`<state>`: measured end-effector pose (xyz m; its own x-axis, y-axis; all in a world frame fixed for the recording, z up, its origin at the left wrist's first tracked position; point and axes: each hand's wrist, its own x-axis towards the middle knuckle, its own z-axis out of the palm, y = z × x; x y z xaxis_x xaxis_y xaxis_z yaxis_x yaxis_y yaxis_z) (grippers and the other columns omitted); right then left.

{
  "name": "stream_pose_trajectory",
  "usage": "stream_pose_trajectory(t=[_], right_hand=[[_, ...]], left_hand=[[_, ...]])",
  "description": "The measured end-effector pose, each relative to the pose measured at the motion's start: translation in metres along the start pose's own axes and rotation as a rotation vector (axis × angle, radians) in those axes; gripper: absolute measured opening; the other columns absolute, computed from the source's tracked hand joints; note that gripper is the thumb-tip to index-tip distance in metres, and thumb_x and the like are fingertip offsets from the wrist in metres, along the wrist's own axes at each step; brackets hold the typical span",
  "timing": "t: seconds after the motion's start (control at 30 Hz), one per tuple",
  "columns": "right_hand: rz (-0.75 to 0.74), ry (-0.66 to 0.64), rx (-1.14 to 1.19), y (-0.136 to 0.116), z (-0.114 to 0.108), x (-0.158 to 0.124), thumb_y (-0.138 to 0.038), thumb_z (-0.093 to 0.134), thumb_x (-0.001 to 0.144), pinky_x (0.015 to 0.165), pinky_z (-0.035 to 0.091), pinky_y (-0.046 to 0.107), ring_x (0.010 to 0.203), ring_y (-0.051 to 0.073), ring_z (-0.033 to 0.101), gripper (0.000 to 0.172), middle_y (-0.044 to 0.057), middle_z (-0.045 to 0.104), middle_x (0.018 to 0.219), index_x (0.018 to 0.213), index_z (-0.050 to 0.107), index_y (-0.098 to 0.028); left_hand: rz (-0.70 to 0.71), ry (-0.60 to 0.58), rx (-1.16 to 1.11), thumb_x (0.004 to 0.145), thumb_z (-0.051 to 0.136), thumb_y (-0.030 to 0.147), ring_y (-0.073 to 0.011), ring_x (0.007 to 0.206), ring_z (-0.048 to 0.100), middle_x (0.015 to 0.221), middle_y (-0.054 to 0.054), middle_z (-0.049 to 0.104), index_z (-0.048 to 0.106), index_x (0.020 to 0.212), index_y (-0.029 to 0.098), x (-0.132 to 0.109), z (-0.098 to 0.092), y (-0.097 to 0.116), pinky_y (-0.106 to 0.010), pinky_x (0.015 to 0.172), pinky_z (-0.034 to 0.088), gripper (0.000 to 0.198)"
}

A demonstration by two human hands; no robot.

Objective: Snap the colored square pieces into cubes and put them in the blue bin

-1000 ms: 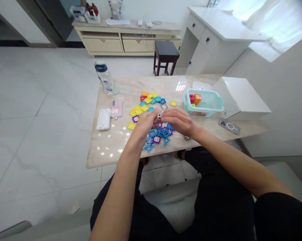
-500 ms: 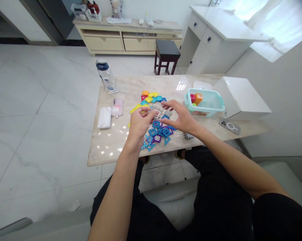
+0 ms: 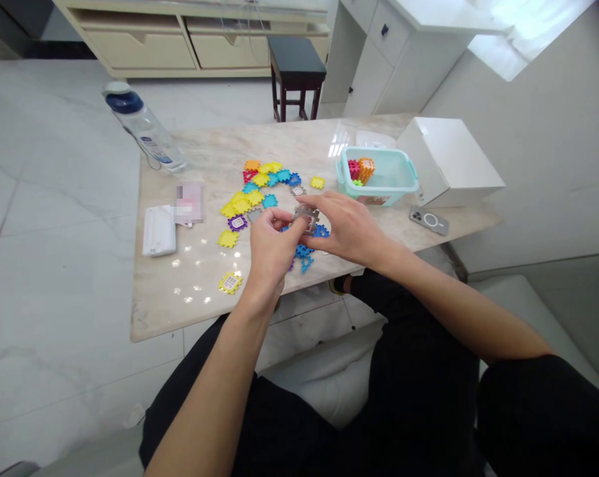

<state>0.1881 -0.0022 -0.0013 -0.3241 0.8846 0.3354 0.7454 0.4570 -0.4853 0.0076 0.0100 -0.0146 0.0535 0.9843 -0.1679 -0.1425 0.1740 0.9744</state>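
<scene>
My left hand (image 3: 268, 244) and my right hand (image 3: 346, 227) meet above the marble table (image 3: 190, 291), both pinching a small grey interlocking tile piece (image 3: 307, 216) between their fingertips. Under and beyond the hands lies a spread of flat plastic tiles: yellow tiles (image 3: 242, 203), blue tiles (image 3: 303, 254), a purple tile (image 3: 237, 222) and a lone yellow tile (image 3: 230, 283) nearer the front edge. A teal plastic bin (image 3: 381, 177) holding pink and orange pieces stands to the right of the pile.
A water bottle (image 3: 143, 129) lies at the table's back left. A white power bank (image 3: 158, 230) and a pink card sit on the left. A white box (image 3: 446, 159) and a phone (image 3: 430, 220) are on the right. A dark stool (image 3: 295, 69) stands behind.
The view has tilted down and shifted right. Both hands have lifted off the pile and come together on the grey piece. A yellow tile now lies alone near the front edge.
</scene>
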Motion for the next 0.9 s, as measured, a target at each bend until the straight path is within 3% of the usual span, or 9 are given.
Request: stream_pose_trajectory(t=[0.3,0.43,0.57,0.73,0.9], right_hand=[[0.013,0.048,0.104,0.040,-0.009,-0.032,-0.039,0.090,0.096,0.117,0.057,0.053,0.129,0.034,0.071,0.054,0.011,0.079,0.137,0.147,0.075,-0.026],[-0.020,0.066,0.114,0.063,-0.023,-0.040,-0.035,0.087,0.098,0.118,0.057,0.054,0.131,0.033,0.069,0.046,0.011,0.076,0.138,0.143,0.079,-0.028],[0.063,0.041,0.047,0.110,-0.037,-0.055,-0.038,0.091,0.094,0.115,0.057,0.055,0.124,0.033,0.067,0.047,0.010,0.074,0.129,0.139,0.082,-0.028],[0.119,-0.161,-0.010,0.161,-0.034,-0.075,-0.038,0.092,0.092,0.110,0.059,0.049,0.120,0.032,0.069,0.050,0.012,0.071,0.127,0.139,0.081,-0.023],[0.108,-0.387,-0.105,0.169,-0.020,-0.083,-0.034,0.090,0.092,0.112,0.058,0.046,0.122,0.032,0.071,0.048,0.012,0.075,0.127,0.138,0.081,-0.020]], left_hand=[[-0.025,-0.043,0.100,0.082,0.091,0.035,-0.0191,0.079,0.077,0.087,-0.003,0.078,0.060,0.088,0.023,0.001,0.037,-0.012,-0.027,0.069,0.059,0.034],[-0.214,-0.148,0.118,0.087,0.091,0.034,-0.0194,0.074,0.081,0.095,-0.005,0.082,0.062,0.100,0.022,0.002,0.049,-0.005,-0.029,0.069,0.062,0.034],[-0.345,-0.191,0.130,0.098,0.081,0.034,-0.0209,0.080,0.086,0.120,-0.011,0.086,0.062,0.112,0.021,0.006,0.054,0.003,-0.026,0.068,0.060,0.027],[-0.305,-0.197,0.144,0.096,0.082,0.035,-0.0203,0.084,0.085,0.121,-0.013,0.086,0.064,0.109,0.021,0.008,0.054,0.006,-0.027,0.073,0.062,0.026],[-0.280,-0.188,0.147,0.093,0.081,0.032,-0.0186,0.082,0.082,0.113,-0.012,0.087,0.066,0.107,0.021,0.011,0.056,0.004,-0.026,0.069,0.059,0.023]])
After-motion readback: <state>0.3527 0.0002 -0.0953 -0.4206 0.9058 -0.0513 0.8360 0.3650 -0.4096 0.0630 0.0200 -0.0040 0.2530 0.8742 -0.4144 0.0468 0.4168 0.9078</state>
